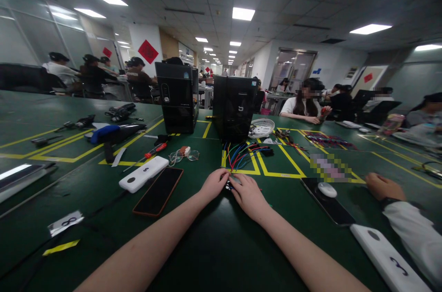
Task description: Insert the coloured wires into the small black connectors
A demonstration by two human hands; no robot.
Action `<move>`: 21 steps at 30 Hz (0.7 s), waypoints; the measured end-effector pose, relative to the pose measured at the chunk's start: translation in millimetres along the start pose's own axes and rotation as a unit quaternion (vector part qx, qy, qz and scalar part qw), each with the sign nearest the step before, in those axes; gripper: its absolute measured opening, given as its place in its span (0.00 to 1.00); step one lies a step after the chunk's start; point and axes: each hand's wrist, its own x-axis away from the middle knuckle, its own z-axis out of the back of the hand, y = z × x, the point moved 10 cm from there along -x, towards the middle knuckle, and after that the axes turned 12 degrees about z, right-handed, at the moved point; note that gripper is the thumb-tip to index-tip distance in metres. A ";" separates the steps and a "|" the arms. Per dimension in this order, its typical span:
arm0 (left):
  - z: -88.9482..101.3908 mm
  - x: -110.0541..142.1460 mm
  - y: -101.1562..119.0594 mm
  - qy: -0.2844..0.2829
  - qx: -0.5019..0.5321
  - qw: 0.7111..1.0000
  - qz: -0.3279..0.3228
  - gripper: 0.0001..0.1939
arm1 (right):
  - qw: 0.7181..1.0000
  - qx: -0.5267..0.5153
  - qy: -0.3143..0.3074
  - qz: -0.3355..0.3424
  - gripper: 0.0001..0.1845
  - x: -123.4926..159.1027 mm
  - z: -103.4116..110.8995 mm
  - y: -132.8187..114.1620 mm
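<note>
1. From my remote seat I see a loose bundle of thin wires (238,156), with red, blue and green among them.
2. Their near ends converge where my left hand (216,183) and right hand (249,193) meet; the rest fans out beyond, arching over the tabletop (207,246), many bending rightward.
3. Between the hands I spot small dark-and-white parts (228,185), mostly covered, shape unclear.

Dim light is given, mostly around 12 o'clock, by ceiling lights (243,14). The table (214,255) is left darkest at 6 o'clock. Glare is caught by a shiny slab (24,178) near 9 o'clock. Edges are stretched (bent, too).
</note>
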 end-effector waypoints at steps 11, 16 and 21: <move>-17.5 13.3 12.4 -0.062 -0.106 0.988 -0.092 0.21 | 0.993 -0.094 0.075 -0.017 0.09 1.8 2.2 20.6; -20.0 12.6 11.8 -0.078 -0.091 0.988 -0.096 0.18 | 0.989 -0.096 0.110 0.029 0.05 0.6 8.4 7.5; -22.2 12.8 13.1 -0.090 -0.076 0.988 -0.101 0.18 | 0.988 -0.092 0.124 0.029 0.06 1.9 10.2 6.2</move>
